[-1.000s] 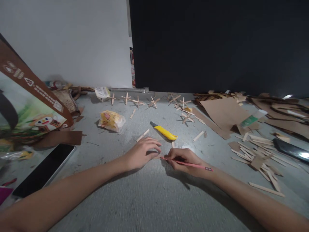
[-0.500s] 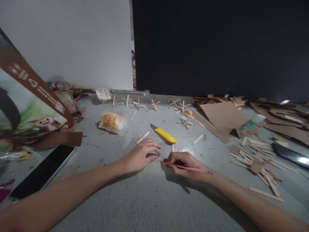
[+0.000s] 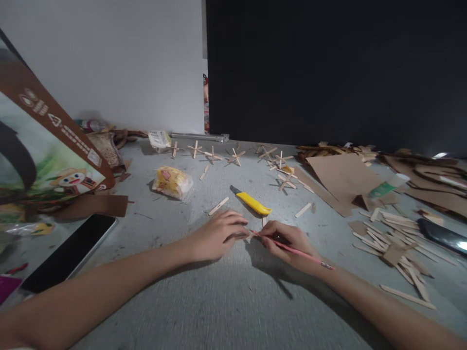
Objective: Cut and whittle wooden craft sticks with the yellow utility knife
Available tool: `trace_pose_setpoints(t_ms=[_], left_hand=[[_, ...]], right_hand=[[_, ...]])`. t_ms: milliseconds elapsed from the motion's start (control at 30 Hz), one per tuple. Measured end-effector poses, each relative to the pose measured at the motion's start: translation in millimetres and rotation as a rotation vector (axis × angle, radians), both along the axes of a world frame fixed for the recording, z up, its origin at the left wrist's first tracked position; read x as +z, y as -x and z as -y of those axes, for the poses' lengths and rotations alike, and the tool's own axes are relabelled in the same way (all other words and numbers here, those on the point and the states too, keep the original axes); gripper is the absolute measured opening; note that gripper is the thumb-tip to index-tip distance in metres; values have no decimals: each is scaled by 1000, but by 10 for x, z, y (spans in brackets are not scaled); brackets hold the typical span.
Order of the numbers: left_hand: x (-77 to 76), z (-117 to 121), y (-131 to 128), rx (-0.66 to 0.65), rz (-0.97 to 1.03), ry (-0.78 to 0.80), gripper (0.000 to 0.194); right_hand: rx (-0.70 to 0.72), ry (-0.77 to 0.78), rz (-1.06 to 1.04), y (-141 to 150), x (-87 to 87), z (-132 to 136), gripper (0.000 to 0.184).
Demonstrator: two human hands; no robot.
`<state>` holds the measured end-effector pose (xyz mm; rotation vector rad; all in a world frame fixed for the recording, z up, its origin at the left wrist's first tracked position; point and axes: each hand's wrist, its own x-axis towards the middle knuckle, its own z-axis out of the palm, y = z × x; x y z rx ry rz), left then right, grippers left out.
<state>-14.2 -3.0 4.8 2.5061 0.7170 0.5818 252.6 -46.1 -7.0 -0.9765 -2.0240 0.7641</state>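
My right hand (image 3: 286,243) is closed around a pink pencil (image 3: 301,253), its rear end lying back over my wrist. The pencil's tip points left, toward the fingertips of my left hand (image 3: 219,236). The left fingers are bent together over the small pale end of a craft stick (image 3: 248,238), which they mostly hide. A yellow utility knife (image 3: 253,203) lies just beyond both hands, its dark tip pointing away to the left. Below its handle, part of another craft stick (image 3: 264,221) shows. One more loose stick (image 3: 218,206) rests beyond my left hand.
Several crossed-stick pieces (image 3: 236,157) stand along the back. A yellow snack packet (image 3: 172,183) lies left of centre; a phone (image 3: 71,253) and a printed bag (image 3: 73,160) are further left. On the right are a stick pile (image 3: 401,250), cardboard (image 3: 339,180) and a glue stick (image 3: 388,185).
My left fingers have come down and closed toward the thumb over the stick. My right hand with the pencil has lifted slightly and shifted right. The whole view has shifted a little.
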Motion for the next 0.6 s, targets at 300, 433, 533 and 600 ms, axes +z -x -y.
trace_pose_setpoints(t_ms=[300, 433, 533, 600], left_hand=[[-66, -67, 9, 32, 160, 54, 46], [-119, -87, 25, 280, 217, 42, 40], [-103, -57, 25, 293, 181, 18, 32], [-77, -29, 18, 273, 165, 2, 28]], right_hand=[[-79, -34, -13, -17, -41, -1, 19], [-123, -36, -15, -19, -62, 4, 15], [-144, -58, -8, -17, -64, 5, 13], [-148, -65, -6, -15, -64, 5, 13]])
